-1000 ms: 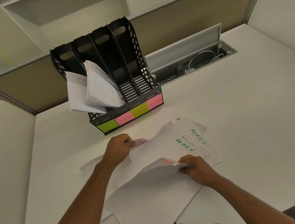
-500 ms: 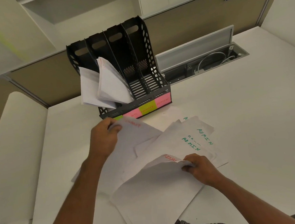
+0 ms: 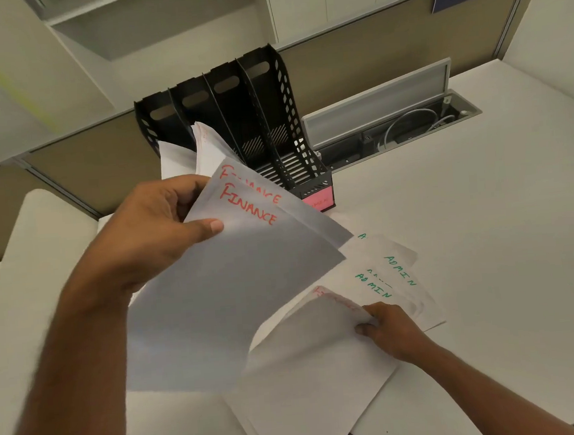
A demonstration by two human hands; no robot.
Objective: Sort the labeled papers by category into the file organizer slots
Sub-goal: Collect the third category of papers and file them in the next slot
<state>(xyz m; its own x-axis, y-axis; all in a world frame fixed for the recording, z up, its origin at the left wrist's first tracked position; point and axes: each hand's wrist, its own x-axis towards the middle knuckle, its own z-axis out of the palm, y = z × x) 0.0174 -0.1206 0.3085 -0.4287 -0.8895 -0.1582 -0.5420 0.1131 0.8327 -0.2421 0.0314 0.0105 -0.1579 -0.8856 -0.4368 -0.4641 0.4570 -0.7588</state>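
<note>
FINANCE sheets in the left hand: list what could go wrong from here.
1. The left hand pinches two FINANCE sheets by one corner only; they fan apart, so one may slip out.
2. Papers already in the organizer lean out of their slots and could block or get crumpled by new sheets.
3. The right hand presses on the desk pile beside the ADMIN sheets; pulling from it might mix categories.
</note>
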